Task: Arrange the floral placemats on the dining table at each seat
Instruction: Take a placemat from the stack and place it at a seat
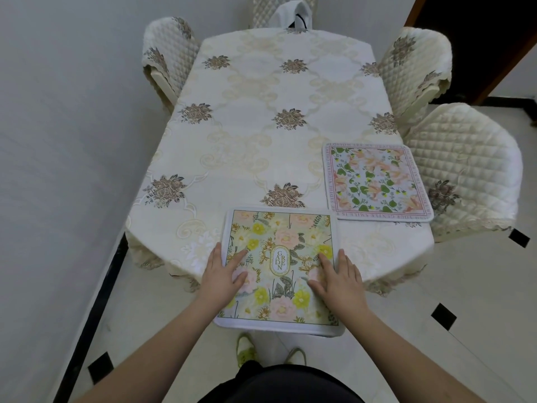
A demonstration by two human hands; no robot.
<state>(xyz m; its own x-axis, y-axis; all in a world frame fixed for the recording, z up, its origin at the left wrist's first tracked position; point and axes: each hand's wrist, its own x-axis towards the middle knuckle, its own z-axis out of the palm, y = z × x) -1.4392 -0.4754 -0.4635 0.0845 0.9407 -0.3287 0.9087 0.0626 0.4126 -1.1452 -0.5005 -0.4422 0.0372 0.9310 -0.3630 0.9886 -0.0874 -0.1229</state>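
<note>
A square floral placemat with yellow and pink flowers and a "GARDEN" label [280, 242] lies at the near end of the dining table [261, 141], its near edge reaching past the table's edge. My left hand [223, 270] rests flat on its left side with straight fingers. My right hand [338, 274] presses flat on its right side. A second placemat with pink lilies, green leaves and a lettered red border [376, 181] lies at the table's right edge, in front of the near right chair [465, 170].
The table wears a cream cloth with brown flower motifs. Quilted chairs stand at the far left [168, 56], far right [415, 71] and far end [283, 10]. A white wall runs close along the left. Tiled floor with black insets lies to the right.
</note>
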